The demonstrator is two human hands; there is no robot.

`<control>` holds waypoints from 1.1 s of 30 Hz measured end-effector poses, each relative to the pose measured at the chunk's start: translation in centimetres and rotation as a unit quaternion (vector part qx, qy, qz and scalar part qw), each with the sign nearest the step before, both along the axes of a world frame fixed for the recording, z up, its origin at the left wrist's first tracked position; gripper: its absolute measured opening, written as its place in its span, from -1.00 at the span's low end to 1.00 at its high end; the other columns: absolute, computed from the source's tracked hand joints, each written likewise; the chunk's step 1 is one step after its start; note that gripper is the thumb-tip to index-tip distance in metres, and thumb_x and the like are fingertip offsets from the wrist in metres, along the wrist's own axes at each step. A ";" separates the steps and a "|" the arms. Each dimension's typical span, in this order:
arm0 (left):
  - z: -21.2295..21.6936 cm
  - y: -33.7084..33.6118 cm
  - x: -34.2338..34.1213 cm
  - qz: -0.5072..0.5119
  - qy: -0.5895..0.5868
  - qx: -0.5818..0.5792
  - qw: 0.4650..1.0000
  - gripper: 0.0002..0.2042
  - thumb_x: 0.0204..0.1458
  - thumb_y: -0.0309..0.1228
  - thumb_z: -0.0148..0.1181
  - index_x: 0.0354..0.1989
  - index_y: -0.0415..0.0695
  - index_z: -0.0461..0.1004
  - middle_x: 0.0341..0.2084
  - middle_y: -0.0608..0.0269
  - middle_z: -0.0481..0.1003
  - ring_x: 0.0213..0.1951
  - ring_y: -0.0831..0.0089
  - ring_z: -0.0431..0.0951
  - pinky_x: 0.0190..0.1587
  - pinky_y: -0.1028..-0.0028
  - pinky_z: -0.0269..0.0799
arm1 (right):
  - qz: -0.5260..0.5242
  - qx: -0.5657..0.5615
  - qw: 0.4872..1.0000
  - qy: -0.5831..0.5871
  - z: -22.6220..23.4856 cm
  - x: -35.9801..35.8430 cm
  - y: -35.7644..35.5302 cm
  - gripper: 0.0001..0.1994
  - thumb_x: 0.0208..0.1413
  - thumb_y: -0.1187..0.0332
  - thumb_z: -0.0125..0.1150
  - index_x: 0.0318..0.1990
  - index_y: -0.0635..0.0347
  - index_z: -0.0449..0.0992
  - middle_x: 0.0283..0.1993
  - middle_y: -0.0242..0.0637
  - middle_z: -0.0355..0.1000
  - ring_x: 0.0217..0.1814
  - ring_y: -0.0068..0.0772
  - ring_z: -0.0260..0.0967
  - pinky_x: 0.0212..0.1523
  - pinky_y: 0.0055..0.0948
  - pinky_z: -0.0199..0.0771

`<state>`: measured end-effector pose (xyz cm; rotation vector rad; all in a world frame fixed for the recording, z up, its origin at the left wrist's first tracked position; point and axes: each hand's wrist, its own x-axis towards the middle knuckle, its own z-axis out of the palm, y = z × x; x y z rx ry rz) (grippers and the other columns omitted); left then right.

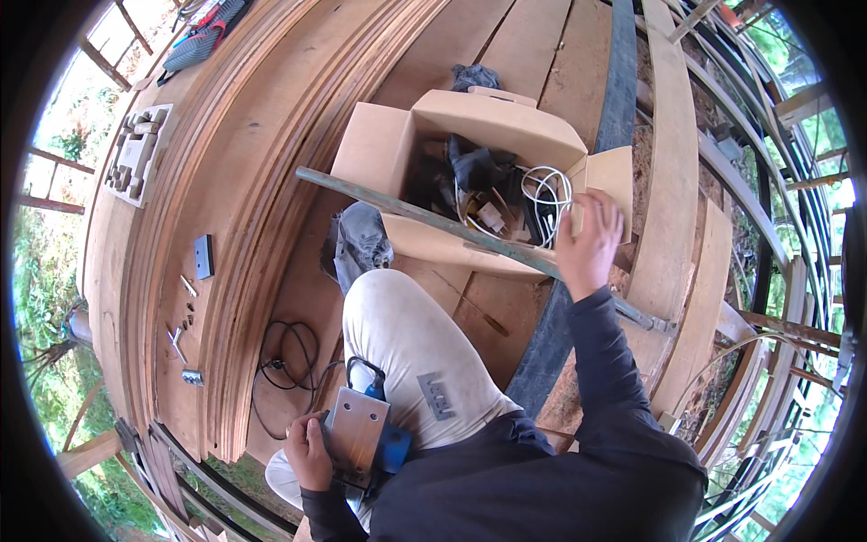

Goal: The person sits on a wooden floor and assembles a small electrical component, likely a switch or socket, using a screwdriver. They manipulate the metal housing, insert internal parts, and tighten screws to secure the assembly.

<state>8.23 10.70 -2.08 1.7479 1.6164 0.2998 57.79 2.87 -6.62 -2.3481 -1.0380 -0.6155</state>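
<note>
My left hand (309,453) is closed on the side of a blue corded power tool (358,434) that rests on my lap. The tool has a flat metal plate with holes facing up, and a black cord runs from it. My right hand (591,237) is at the right end of an open cardboard box (497,113), fingers stretched out by the flap; whether it touches the flap I cannot tell. Inside the box are a coiled white cable (547,194), dark cloth-like items (474,167) and small pieces partly hidden. A greenish metal bar (406,206) slants across the box's near side, close to my right wrist.
Stacked wood boards (244,154) on the left hold a blue-grey block (204,256), small metal parts (191,378) and a pale tray of wooden pieces (137,154). A black cord (287,357) coils by my knee. Grey cloth (361,239) lies beside the box. Planks and rails line the right.
</note>
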 end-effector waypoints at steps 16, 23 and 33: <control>-0.4 0.2 0.0 -0.008 0.023 0.015 1.000 -0.81 0.23 -0.40 0.09 -0.21 -0.29 0.55 -0.41 0.06 0.57 -0.37 0.34 0.55 -0.28 0.39 0.44 | 0.246 -0.405 0.872 0.120 -4.6 0.4 14.7 -0.09 -0.14 0.17 0.50 0.43 -0.28 0.14 0.43 0.01 0.03 0.36 0.29 0.12 0.23 -0.06 0.39; -0.5 0.2 0.2 -0.025 0.035 0.038 0.998 -0.83 0.21 -0.43 0.09 -0.22 -0.27 0.55 -0.40 0.03 0.55 -0.37 0.24 0.55 -0.32 0.35 0.47 | 0.223 -0.049 0.940 0.254 -9.1 5.2 17.6 -0.84 -0.16 0.32 0.37 -0.45 0.19 0.57 -0.30 -0.05 0.53 -0.28 0.03 0.47 -0.14 -0.22 0.51; -0.3 0.6 0.9 -0.030 0.058 0.051 0.997 -0.83 0.20 -0.44 0.08 -0.23 -0.28 0.55 -0.41 0.01 0.56 -0.38 0.20 0.57 -0.33 0.33 0.46 | 0.215 -0.054 0.886 0.408 -2.8 7.1 14.6 -0.83 0.09 0.37 0.24 -0.21 0.24 0.59 -0.29 -0.22 0.54 -0.21 -0.33 0.48 -0.01 -0.42 0.41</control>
